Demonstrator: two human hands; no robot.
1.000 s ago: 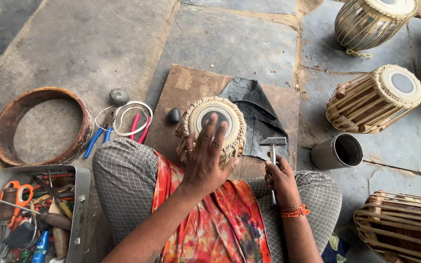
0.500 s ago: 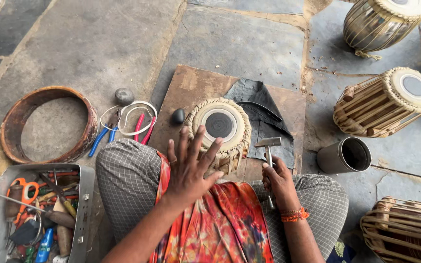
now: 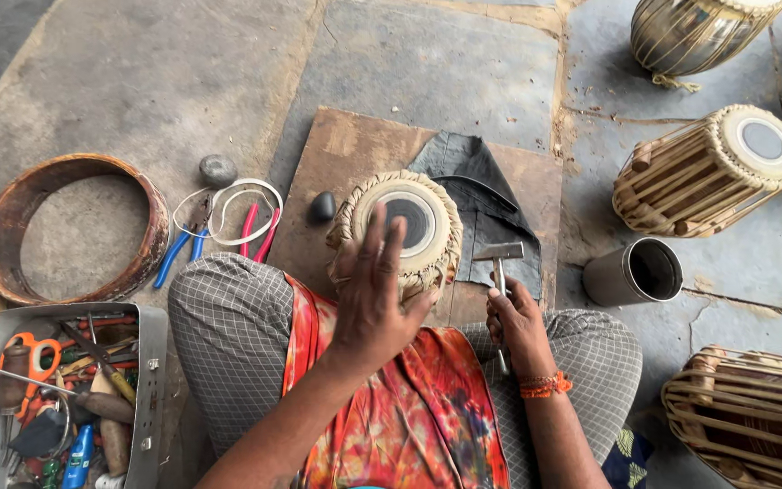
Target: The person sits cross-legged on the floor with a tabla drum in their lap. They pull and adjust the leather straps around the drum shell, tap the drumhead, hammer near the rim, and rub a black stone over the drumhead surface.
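No labels, signs or screens show anywhere in the scene. The nearest thing to a package is the open grey metal tool box [image 3: 151,380] at the near left, a shallow rectangular tray with upright walls and small rivets, crammed with orange-handled scissors [image 3: 36,355], pliers and other hand tools. At the near edge of the box lies a small blue plastic bottle [image 3: 80,455], partly buried; its markings are too small to tell.

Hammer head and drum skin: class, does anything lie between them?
Nothing visible does. The hammer in the right hand stands just right of the drum. The left hand covers only the drum's near edge.
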